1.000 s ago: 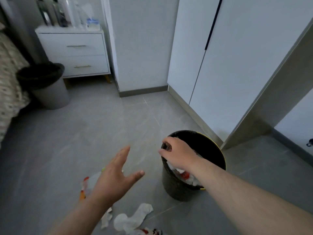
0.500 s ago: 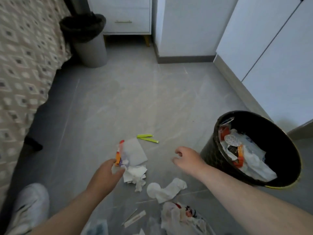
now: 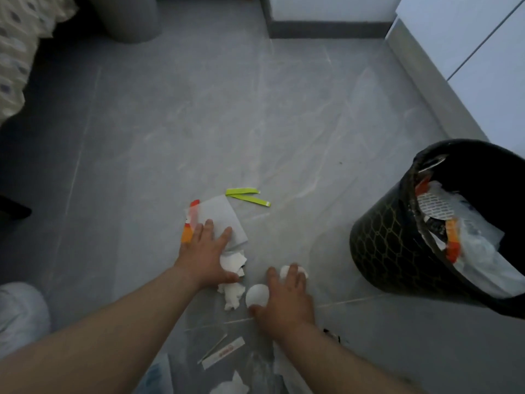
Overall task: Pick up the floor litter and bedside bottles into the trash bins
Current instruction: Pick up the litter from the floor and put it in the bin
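Down at floor level, two bare hands press onto scattered litter beside a black trash bin (image 3: 380, 251).

Spread flat, the left hand (image 3: 206, 251) lies on a white wrapper with a red-and-orange edge (image 3: 218, 214), its thumb against torn white paper scraps (image 3: 233, 261); it grips nothing. Just to its right, the right hand (image 3: 287, 298) curls over crumpled white tissue (image 3: 257, 294), fingers closing around it on the grey tiled floor (image 3: 199, 123). Two yellow-green strips (image 3: 247, 196) lie just beyond the wrapper, and a narrow paper sleeve (image 3: 223, 354) lies nearer the camera. Well to the right, the bin stands upright, holding white paper and orange-edged wrappers. A second, grey bin (image 3: 127, 21) stands far off by the patterned bed cover (image 3: 17, 52).
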Demonstrator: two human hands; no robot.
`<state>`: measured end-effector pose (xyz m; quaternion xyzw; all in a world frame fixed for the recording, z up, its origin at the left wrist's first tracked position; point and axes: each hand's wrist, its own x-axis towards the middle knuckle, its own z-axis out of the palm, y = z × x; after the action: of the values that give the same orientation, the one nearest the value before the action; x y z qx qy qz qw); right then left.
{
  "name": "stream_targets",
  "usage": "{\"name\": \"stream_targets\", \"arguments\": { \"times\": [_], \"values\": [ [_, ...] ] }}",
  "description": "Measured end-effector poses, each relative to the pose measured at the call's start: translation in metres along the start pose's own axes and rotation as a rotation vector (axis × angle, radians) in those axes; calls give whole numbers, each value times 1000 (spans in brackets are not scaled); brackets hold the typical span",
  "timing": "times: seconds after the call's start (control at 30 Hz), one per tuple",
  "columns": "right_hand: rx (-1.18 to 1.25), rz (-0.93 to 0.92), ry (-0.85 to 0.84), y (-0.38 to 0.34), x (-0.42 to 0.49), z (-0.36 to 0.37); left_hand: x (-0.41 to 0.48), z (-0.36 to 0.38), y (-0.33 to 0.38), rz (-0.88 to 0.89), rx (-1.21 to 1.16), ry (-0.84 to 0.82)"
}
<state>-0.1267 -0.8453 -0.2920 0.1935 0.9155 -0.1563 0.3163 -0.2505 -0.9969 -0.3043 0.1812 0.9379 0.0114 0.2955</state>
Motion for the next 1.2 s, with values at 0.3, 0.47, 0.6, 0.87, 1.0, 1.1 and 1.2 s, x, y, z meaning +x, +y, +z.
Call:
{"name": "stream_targets", "arguments": {
  "times": [0.3,0.47,0.6,0.87,1.0,1.1,1.2],
  "values": [
    [102,-203,123,-9,10,10,-14,5,-8,43,-48,173],
    [466,-53,59,1,17,3,-21,-4,-15,-10,-380,222],
    [695,-3,59,4,18,-26,-30,-26,-20,-83,-669,293],
    [752,-180,225,3,-22,-176,-83,-124,8,-172,-1084,478],
    [801,-233,308,20,-69,-247,-118,-171,46,-155,-1255,474],
    [878,-232,386,52,-106,-281,-139,-197,81,-99,-1326,434],
    [981,-187,437,97,-131,-298,-153,-212,126,-36,-1344,398]
  ]
}}
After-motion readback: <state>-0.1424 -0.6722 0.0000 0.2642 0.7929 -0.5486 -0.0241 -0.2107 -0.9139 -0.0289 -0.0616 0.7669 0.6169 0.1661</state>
